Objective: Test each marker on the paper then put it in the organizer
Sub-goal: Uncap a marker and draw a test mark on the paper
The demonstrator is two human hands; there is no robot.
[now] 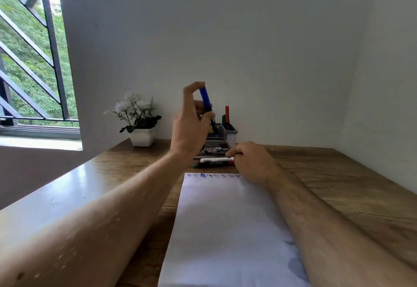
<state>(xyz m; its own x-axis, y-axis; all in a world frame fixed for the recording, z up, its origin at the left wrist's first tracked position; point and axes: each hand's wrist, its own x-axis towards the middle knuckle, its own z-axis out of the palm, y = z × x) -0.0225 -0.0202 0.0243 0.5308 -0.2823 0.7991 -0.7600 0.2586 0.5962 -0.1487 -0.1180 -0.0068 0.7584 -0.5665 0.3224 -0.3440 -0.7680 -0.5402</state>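
Note:
My left hand [190, 126] is raised above the desk and holds a blue-capped marker [207, 102] upright, its lower end over the grey organizer [229, 134]. A red and a green marker [226, 116] stand in the organizer's right cup. My right hand [250, 161] rests on the desk, its fingers pinching the right end of a white marker [214, 159] that lies beside other markers [211, 164]. A white paper sheet [223, 223] lies in front of me, with small ink scribbles [213, 176] along its far edge.
A white pot with white flowers [141, 124] stands at the back left of the wooden desk [338, 187]. The organizer sits on a printed box [214, 150] against the wall. A barred window [31, 61] is at the left.

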